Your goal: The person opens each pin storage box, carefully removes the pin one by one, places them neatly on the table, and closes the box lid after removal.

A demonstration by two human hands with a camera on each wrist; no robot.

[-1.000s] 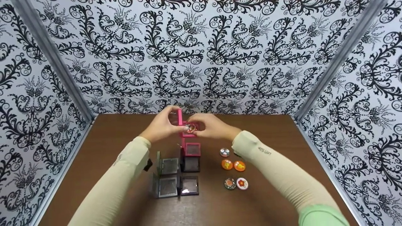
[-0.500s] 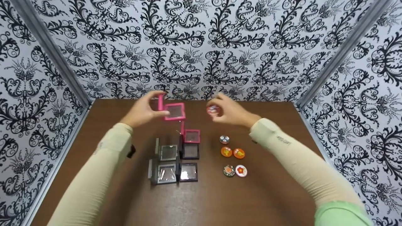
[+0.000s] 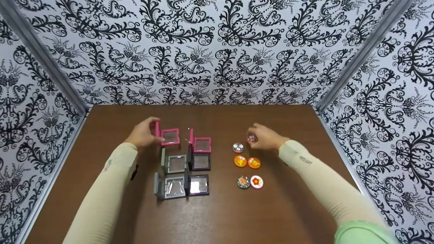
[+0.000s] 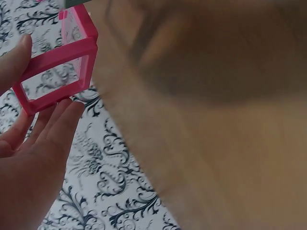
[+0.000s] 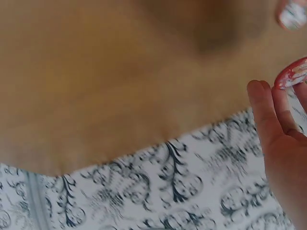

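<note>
My left hand (image 3: pixel 143 133) grips a pink hinged display frame (image 3: pixel 170 137) by its raised half at the table's far left. In the left wrist view, thumb and fingers pinch the pink frame (image 4: pixel 57 69), which stands unfolded with clear windows. A red round badge (image 3: pixel 252 138) is pinched in my right hand (image 3: pixel 266 136), low over the table beside a white patterned badge (image 3: pixel 238 147). In the right wrist view the red badge (image 5: pixel 291 74) sits at the fingertips, partly cut off by the frame edge.
Another open pink frame (image 3: pixel 202 144), a dark frame (image 3: pixel 201 162), a green frame (image 3: pixel 177 164), a grey frame (image 3: pixel 174 187) and a black frame (image 3: pixel 199 185) stand at centre-left. Orange badges (image 3: pixel 240 161), a green-edged badge (image 3: pixel 243 182) and a flower badge (image 3: pixel 256 182) lie right.
My hands have parted. The left has carried the pink frame leftward and down to the table; the right has taken the red badge out to the right, down near the white patterned badge.
</note>
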